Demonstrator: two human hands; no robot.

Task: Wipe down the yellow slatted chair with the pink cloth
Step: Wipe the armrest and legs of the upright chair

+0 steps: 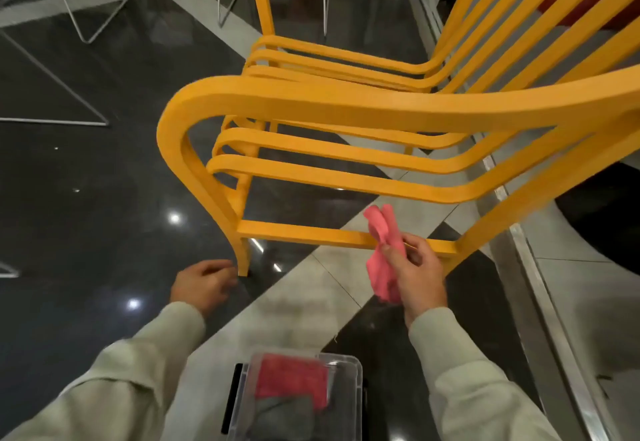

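The yellow slatted chair (346, 101) stands in front of me, seen from its side, with its near armrest arching across the middle of the view. My right hand (417, 276) grips the crumpled pink cloth (382, 232) just in front of the chair's low side rail (294, 232); whether the cloth touches the rail is unclear. My left hand (202, 284) hovers near the foot of the chair's front leg (242, 257), fingers loosely curled, holding nothing.
A clear plastic box (304, 402) with a folded red cloth and a grey cloth sits on the floor below my hands. White wire-frame furniture (86, 24) stands at the back left. A metal floor strip (540, 284) runs along the right. The floor is glossy dark and grey tile.
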